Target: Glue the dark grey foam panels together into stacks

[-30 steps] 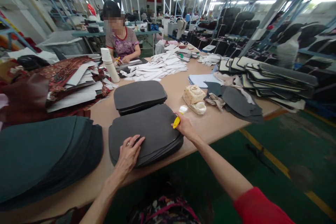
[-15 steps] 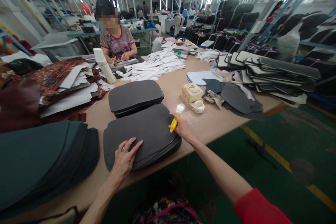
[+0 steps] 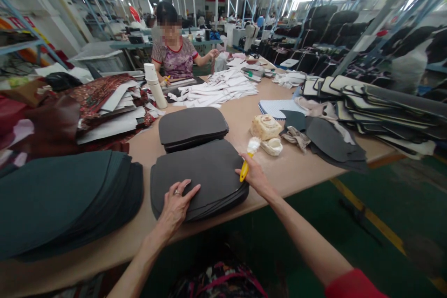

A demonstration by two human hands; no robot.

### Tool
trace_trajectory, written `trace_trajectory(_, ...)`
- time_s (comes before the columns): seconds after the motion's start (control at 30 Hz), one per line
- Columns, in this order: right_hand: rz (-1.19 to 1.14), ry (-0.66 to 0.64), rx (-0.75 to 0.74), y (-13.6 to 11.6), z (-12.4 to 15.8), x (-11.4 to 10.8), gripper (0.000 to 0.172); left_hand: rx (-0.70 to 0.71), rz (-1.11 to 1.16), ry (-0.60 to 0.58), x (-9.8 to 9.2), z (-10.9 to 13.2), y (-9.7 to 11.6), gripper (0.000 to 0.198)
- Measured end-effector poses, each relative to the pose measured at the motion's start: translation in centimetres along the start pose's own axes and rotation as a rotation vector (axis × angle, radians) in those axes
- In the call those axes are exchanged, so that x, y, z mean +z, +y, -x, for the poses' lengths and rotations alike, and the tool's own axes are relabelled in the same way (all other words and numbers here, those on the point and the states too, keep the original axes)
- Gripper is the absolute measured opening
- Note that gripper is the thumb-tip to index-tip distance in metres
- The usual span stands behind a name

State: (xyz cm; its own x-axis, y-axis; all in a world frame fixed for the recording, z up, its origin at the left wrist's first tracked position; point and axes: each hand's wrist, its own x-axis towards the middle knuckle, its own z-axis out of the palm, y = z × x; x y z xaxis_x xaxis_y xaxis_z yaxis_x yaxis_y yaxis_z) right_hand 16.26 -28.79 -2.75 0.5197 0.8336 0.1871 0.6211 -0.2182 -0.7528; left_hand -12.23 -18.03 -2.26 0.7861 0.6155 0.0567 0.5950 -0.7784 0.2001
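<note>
Watching from my end, going left to right: a fat pile of dark green sheets (image 3: 63, 195) filled the lower left of the frame, nothing touching it. Next over, I had the left hand (image 3: 175, 207) at lower middle, fingers loosely spread and resting on the front stack of dark gray sheets (image 3: 206, 172). They weren't gripping anything, more of a hold-it-steady deal. That front stack sat mid-frame, a bit fanned along its near side, with a back stack (image 3: 191, 125) right behind it. By the front stack's right edge, I had the right hand (image 3: 256, 176) with its fingers closed around a yellow-handled brush (image 3: 246, 167), white end pointing up and away past the sheets. Right of center, a lumpy cream block (image 3: 266, 126) sat on the tabletop (image 3: 293, 181) with a small white thing (image 3: 272, 147) beside it.

My read: the step in hand was brushing that right edge. The next move called for steady left-hand pressure so nothing slid, plus angling the white end onto the edge without smearing the top face.
</note>
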Motion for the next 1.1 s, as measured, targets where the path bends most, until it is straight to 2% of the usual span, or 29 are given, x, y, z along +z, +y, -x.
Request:
trace_trajectory(0.27, -0.030, 0.026, 0.105, 0.9, -0.2, -0.2, 0.050, 0.017, -0.018, 0.042, 0.5, 0.2, -0.1, 0.052)
trace_trajectory(0.47, -0.047, 0.036, 0.138, 1.0, -0.2, 0.2, 0.048, 0.003, -0.001, 0.035, 0.3, 0.2, 0.1, 0.052)
trace_trajectory(0.73, -0.019, 0.016, 0.111, 1.0, 0.0, 0.1, 0.046, 0.004, 0.025, 0.023, -0.1, 0.2, 0.2, 0.052)
trace_trajectory(0.9, 0.052, 0.010, 0.072, 0.3, 0.4, 0.4, 0.038, 0.024, 0.027, 0.006, 0.1, 0.1, 0.1, 0.053)
trace_trajectory(1.1, 0.173, 0.093, -0.035, -0.2, 1.3, 0.3, 0.040, 0.023, 0.025, -0.014, -0.7, 0.9, 1.0, 0.054)
